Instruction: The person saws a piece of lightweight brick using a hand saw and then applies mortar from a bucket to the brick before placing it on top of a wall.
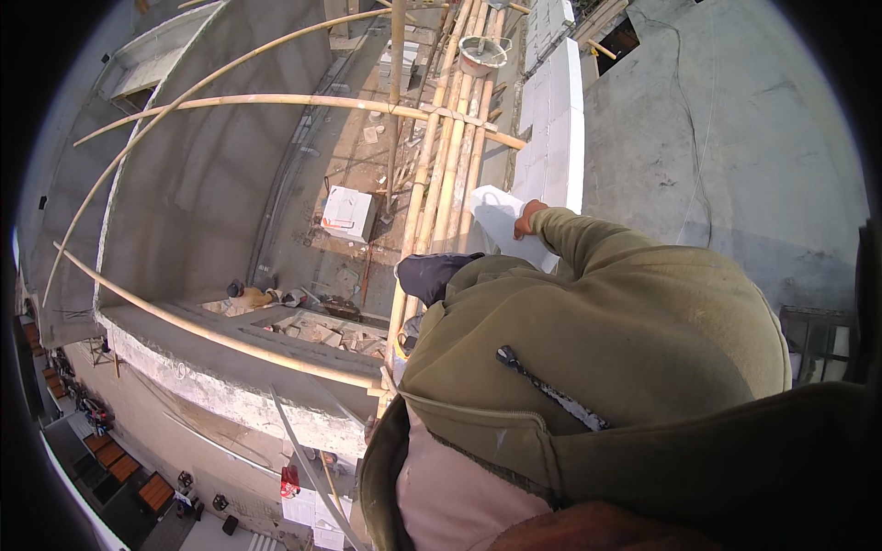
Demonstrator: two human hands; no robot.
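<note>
My right hand (529,220) reaches out from an olive jacket sleeve, its fingers closed over the edge of a white building block (497,213). That block sits at an angle at the near end of a low wall of white blocks (555,129); its lower part is hidden behind my sleeve. My left hand is out of sight, with the bulky jacket (606,321) covering much of the lower right. Beside the jacket shows a dark navy piece of clothing (435,276), apparently over a bent knee.
Bamboo scaffold poles (450,156) run alongside the wall, with a mortar-stained bucket (482,57) on them farther off. Left of the poles is a deep drop to a ground with a block stack (347,214) and a person (250,294). A grey concrete surface (735,138) lies right.
</note>
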